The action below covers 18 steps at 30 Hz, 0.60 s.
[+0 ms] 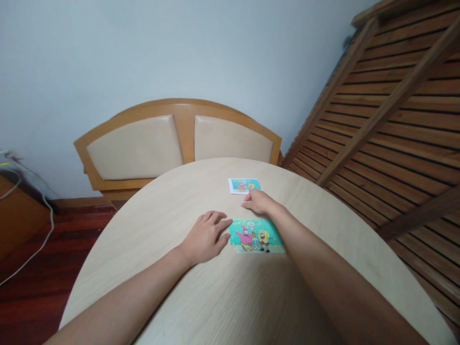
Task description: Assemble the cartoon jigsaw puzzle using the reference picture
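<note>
A small cartoon jigsaw puzzle (pixel 257 236) lies flat on the round pale wooden table (pixel 172 201). My left hand (pixel 206 235) rests palm down on the table, fingers stretched out, its fingertips touching the puzzle's left edge. My right hand (pixel 259 201) lies just beyond the puzzle's far edge with fingers curled down onto the table; whether it holds a piece is hidden. A small printed picture card (pixel 244 185) with the same cartoon lies a little farther away, just past my right hand.
A wooden headboard with two cream padded panels (pixel 179 141) leans against the pale wall behind the table. A slatted wooden bed frame (pixel 391 120) stands tilted at the right. Cables (pixel 32 239) trail over the dark red floor at the left.
</note>
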Motion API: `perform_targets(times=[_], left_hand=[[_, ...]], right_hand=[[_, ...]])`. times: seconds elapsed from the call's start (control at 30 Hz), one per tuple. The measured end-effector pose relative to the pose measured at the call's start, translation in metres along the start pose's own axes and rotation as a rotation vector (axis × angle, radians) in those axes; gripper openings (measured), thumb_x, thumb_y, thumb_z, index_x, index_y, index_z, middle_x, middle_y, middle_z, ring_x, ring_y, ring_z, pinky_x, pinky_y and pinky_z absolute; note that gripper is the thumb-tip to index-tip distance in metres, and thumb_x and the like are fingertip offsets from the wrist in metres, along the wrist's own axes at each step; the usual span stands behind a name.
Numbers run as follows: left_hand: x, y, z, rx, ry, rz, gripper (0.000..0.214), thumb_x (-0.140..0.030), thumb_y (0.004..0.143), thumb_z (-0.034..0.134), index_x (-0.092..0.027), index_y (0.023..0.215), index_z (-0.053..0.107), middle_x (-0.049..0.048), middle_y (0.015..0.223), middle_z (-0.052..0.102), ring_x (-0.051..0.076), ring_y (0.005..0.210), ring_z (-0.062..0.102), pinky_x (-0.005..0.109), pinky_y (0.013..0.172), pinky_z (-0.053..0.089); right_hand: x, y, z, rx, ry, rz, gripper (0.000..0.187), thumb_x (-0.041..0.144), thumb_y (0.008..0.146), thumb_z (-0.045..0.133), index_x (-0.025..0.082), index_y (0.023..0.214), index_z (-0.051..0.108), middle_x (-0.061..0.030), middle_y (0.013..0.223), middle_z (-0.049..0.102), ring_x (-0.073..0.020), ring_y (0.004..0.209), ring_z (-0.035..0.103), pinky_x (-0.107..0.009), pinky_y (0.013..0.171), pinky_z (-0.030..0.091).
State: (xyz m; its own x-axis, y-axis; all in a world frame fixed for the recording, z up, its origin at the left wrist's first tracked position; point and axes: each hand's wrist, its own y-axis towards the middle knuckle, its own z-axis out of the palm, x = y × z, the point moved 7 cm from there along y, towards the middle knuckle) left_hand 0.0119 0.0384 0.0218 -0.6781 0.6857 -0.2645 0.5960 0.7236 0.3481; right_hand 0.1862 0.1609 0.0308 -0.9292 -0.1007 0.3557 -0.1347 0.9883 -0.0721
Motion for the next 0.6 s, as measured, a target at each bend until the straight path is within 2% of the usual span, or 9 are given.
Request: perform_targets(times=[0.13,0.23,0.33,0.43,0.6], left_hand=[[0.000,0.000,0.000,-0.007,-0.001,-0.001,0.039,-0.032,0.098,0.052,-0.024,0.135,0.059,0.0116,0.128,0.059,0.029,0.121,0.053,0.049,0.103,0.045],[0.002,0.001,-0.001,-0.019,-0.028,-0.003,0.039,-0.031,0.097,0.054,-0.023,0.134,0.060,0.0113,0.128,0.061,0.029,0.120,0.054,0.048,0.103,0.045],[0.003,0.002,-0.006,-0.078,-0.126,-0.014,0.032,-0.027,0.096,0.054,-0.021,0.125,0.065,0.0100,0.121,0.066,0.026,0.114,0.059,0.044,0.103,0.046],[0.004,0.001,-0.008,-0.147,-0.299,-0.094,0.023,-0.026,0.095,0.056,-0.019,0.112,0.069,0.0082,0.111,0.070,0.023,0.106,0.063,0.040,0.099,0.047],[-0.005,-0.004,0.001,-0.156,-0.618,-0.244,0.017,-0.028,0.093,0.058,-0.019,0.099,0.071,0.0049,0.094,0.074,0.019,0.089,0.068,0.029,0.082,0.051]], right_hand=[[0.002,-0.004,-0.005,-0.072,0.046,-0.016,0.014,0.021,0.078,0.078,0.015,0.089,0.072,-0.0063,0.086,0.073,-0.0169,0.078,0.064,-0.024,0.066,0.042],[0.006,-0.017,-0.006,-0.104,0.105,-0.060,0.012,0.017,0.082,0.073,0.016,0.093,0.071,-0.0052,0.087,0.074,-0.0162,0.079,0.066,-0.024,0.068,0.044],[0.015,-0.044,-0.002,-0.099,0.214,-0.161,0.012,0.020,0.088,0.066,0.018,0.099,0.071,-0.0028,0.092,0.075,-0.0139,0.083,0.069,-0.022,0.074,0.048],[0.033,-0.082,0.005,-0.054,0.459,-0.355,0.013,0.019,0.090,0.062,0.019,0.099,0.071,-0.0031,0.095,0.076,-0.0155,0.089,0.071,-0.024,0.080,0.051],[0.033,-0.122,0.018,-0.110,0.530,-0.303,0.012,0.021,0.090,0.061,0.020,0.101,0.066,-0.0003,0.083,0.076,-0.0155,0.074,0.071,-0.025,0.070,0.051]])
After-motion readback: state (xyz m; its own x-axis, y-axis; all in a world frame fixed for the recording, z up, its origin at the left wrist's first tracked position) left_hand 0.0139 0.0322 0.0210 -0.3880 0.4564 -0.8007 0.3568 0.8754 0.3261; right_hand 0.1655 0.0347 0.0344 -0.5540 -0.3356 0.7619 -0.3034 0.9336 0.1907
